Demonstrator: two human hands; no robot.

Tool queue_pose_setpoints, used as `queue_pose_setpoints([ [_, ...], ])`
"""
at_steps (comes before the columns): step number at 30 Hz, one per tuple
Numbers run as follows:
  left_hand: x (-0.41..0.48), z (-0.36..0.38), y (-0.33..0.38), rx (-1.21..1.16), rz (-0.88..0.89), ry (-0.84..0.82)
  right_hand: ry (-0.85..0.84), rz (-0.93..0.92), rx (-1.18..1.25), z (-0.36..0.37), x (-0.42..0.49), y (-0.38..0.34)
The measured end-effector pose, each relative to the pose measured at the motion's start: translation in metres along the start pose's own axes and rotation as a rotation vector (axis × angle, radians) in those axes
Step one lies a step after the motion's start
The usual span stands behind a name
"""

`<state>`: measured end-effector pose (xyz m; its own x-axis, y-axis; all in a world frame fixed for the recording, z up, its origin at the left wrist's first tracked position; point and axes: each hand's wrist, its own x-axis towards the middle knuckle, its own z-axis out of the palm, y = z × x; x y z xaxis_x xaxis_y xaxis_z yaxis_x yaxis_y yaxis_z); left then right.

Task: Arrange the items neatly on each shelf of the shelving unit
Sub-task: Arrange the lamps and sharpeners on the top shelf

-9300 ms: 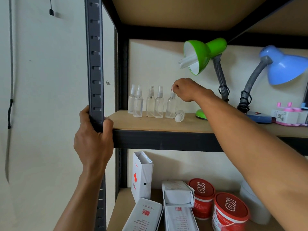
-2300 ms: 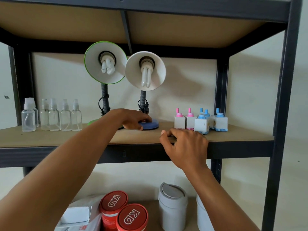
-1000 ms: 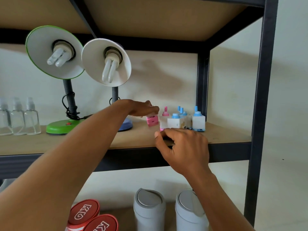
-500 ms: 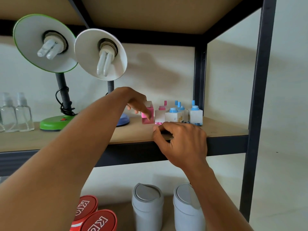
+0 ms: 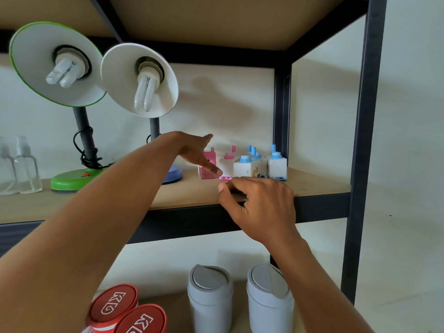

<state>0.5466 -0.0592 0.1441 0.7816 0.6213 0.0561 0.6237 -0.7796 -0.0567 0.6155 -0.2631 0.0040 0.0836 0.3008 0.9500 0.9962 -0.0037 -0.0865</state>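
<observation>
Head view. Reaching across the middle shelf (image 5: 187, 197) with the left hand (image 5: 195, 152), forearm crossing the frame from lower left. Touching the front of the pink box (image 5: 206, 165) with a straightened index finger, thumb pointing up clear of it: grip spread, curling round nothing. Resting the right hand (image 5: 264, 204) at the shelf's front edge, fingers curling, thumb tip meeting index tip; failing to show whether that grip is pinching anything. Logging, just right of the pink box: one pink-capped white block (image 5: 227, 164), then a cluster of blue-capped white blocks (image 5: 277, 164) near the rear post (image 5: 282, 116). Logging, left of the reaching hand: white-shaded lamp (image 5: 139, 80), green lamp (image 5: 57, 66), clear spray bottles (image 5: 25, 169) at the frame's left edge. Logging, on the shelf below: two grey swing-lid bins (image 5: 210, 301) side by side, two red-lidded tubs (image 5: 113, 306) to their left.
</observation>
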Motion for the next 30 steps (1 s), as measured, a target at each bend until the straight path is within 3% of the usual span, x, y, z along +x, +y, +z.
queue_pose_setpoints([
  [4,-0.006,-0.003,0.015,0.100,0.247,0.187,-0.005,-0.030,0.015,-0.008,-0.002,0.003],
  [6,0.001,0.001,0.020,0.189,0.317,0.184,0.002,-0.049,0.011,-0.010,-0.004,0.006],
  [15,0.020,-0.002,0.050,0.253,0.217,0.077,0.057,-0.077,-0.020,-0.004,-0.010,0.010],
  [30,0.013,-0.022,0.027,0.078,0.174,0.119,0.081,-0.104,-0.036,-0.001,-0.011,0.013],
])
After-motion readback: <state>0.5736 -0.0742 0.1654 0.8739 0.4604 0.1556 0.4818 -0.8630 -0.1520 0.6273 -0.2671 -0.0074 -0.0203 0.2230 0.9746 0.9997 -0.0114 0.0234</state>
